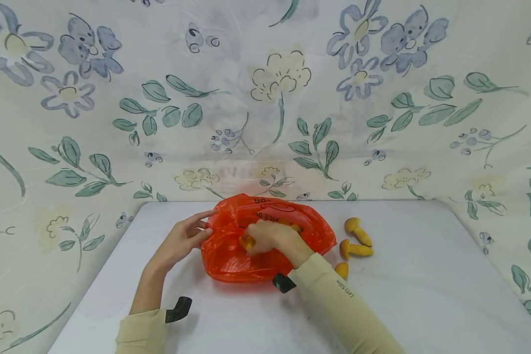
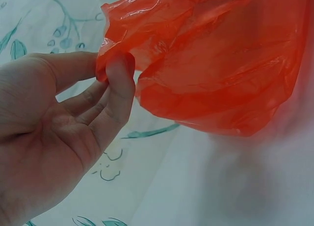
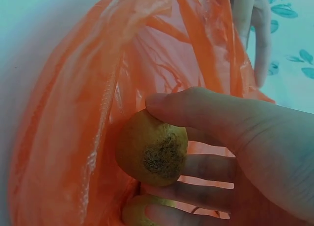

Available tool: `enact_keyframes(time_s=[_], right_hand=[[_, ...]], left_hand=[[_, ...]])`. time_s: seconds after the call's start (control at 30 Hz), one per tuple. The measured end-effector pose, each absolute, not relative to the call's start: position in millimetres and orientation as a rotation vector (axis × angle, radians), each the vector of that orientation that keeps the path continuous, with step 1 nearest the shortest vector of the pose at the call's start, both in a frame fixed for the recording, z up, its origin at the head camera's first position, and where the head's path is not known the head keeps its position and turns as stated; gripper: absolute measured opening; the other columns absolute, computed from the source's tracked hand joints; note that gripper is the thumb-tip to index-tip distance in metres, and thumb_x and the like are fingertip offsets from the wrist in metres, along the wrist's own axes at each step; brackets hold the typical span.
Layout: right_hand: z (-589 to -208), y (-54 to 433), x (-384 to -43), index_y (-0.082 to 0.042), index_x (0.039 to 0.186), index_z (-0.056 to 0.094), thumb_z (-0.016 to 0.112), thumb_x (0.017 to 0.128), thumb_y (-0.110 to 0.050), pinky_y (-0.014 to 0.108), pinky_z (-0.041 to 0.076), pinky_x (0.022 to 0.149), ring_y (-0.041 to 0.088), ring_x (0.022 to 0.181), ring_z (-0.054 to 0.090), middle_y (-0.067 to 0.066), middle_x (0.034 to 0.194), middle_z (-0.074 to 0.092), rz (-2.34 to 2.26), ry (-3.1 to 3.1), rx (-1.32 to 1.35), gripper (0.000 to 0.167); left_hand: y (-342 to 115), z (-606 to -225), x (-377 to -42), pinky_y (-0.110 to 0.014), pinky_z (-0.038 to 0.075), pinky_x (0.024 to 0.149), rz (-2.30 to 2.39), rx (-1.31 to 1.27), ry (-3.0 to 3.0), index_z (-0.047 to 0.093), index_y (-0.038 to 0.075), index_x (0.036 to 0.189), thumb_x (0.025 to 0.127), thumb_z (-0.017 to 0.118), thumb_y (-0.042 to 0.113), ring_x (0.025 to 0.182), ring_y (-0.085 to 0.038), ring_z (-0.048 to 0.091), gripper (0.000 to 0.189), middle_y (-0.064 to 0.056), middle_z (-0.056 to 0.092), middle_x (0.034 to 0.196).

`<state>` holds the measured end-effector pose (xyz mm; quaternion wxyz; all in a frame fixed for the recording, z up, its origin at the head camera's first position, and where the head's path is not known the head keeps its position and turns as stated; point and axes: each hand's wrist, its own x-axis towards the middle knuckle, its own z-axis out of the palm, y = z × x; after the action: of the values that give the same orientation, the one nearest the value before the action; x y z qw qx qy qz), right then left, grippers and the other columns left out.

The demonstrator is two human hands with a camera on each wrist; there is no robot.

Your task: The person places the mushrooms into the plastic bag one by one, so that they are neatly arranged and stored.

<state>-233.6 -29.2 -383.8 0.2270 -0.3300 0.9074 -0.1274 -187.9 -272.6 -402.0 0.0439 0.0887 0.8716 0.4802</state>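
Observation:
A translucent red plastic bag (image 1: 234,268) with dark lettering lies on its side, mouth spread. At the bag's left end, my left hand (image 1: 181,242) pinches the thin plastic edge between thumb and fingers, as the left wrist view shows. My right hand (image 1: 267,236) is at the bag's mouth, gripping a yellow-brown mushroom (image 3: 142,142) between thumb and fingers. The mushroom's rounded cap has a dark, rough patch. Just below it, a second yellowish rounded piece (image 3: 140,211) shows near my fingertips, partly hidden. More yellow bits (image 1: 296,228) show within the bag beyond my right hand.
Right of the bag, three yellow mushrooms lie on the white table (image 1: 425,275): an upper one (image 1: 358,231), a middle one (image 1: 356,249) and a nearer one (image 1: 342,270) partly behind my right sleeve. A floral cloth (image 1: 248,162) hangs behind and beside the table.

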Motion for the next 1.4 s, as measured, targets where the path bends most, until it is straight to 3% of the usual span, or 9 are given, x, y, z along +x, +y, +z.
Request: enact_keyframes(time_s=[0.57, 0.73, 0.93, 1.17, 1.23, 1.4], right_hand=[[-390.1, -30.4, -231.2, -0.023, 0.121, 0.067, 0.074, 0.087, -0.034, 0.028, 0.047, 0.082, 0.014, 0.095, 0.051, -0.007, 0.093, 0.059, -0.266, 2.535, -0.899, 0.037], [-389.8, -30.6, -229.6, -0.023, 0.119, 0.068, 0.077, 0.084, -0.033, 0.028, 0.048, 0.08, 0.015, 0.094, 0.052, -0.006, 0.09, 0.06, -0.285, 2.532, -0.867, 0.037], [-390.7, -28.7, -227.8, -0.024, 0.123, 0.067, 0.079, 0.082, -0.033, 0.03, 0.05, 0.082, 0.015, 0.096, 0.052, -0.006, 0.099, 0.06, -0.279, 2.544, -0.827, 0.044], [-385.6, -24.8, -228.6, -0.022, 0.106, 0.07, 0.078, 0.083, -0.031, 0.026, 0.051, 0.075, 0.014, 0.082, 0.057, -0.007, 0.081, 0.063, -0.314, 2.52, -0.871, 0.026], [-384.0, -22.8, -229.0, -0.022, 0.112, 0.07, 0.078, 0.083, -0.033, 0.028, 0.052, 0.076, 0.014, 0.083, 0.057, -0.007, 0.082, 0.064, -0.306, 2.523, -0.872, 0.032], [-380.4, -14.6, -230.6, -0.026, 0.131, 0.063, 0.076, 0.084, -0.038, 0.035, 0.052, 0.089, 0.016, 0.1, 0.051, -0.006, 0.102, 0.064, -0.293, 2.542, -0.818, 0.049]], left_hand=[[-271.8, -404.4, -189.0, -0.032, 0.06, 0.082, 1.475, 0.298, 2.645, 0.047, 0.026, 0.145, 0.1, 0.056, 0.023, 0.109, -0.031, 0.066, 0.046, -0.017, 0.06, 0.128], [-271.1, -404.4, -189.2, -0.032, 0.06, 0.081, 1.477, 0.3, 2.641, 0.047, 0.027, 0.145, 0.098, 0.059, 0.027, 0.108, -0.03, 0.066, 0.048, -0.017, 0.06, 0.127], [-266.5, -402.6, -187.9, -0.034, 0.06, 0.08, 1.482, 0.292, 2.632, 0.047, 0.031, 0.145, 0.093, 0.066, 0.035, 0.107, -0.029, 0.066, 0.055, -0.015, 0.06, 0.128], [-263.7, -401.8, -188.8, -0.035, 0.06, 0.082, 1.448, 0.313, 2.692, 0.047, 0.033, 0.144, 0.086, 0.074, 0.036, 0.102, -0.026, 0.066, 0.064, -0.012, 0.064, 0.118], [-263.0, -401.4, -188.8, -0.034, 0.06, 0.082, 1.454, 0.318, 2.695, 0.047, 0.032, 0.144, 0.086, 0.075, 0.034, 0.102, -0.026, 0.066, 0.064, -0.013, 0.064, 0.118], [-262.2, -401.3, -188.5, -0.037, 0.06, 0.083, 1.457, 0.312, 2.7, 0.048, 0.031, 0.144, 0.089, 0.072, 0.029, 0.105, -0.03, 0.066, 0.061, -0.014, 0.063, 0.123]])
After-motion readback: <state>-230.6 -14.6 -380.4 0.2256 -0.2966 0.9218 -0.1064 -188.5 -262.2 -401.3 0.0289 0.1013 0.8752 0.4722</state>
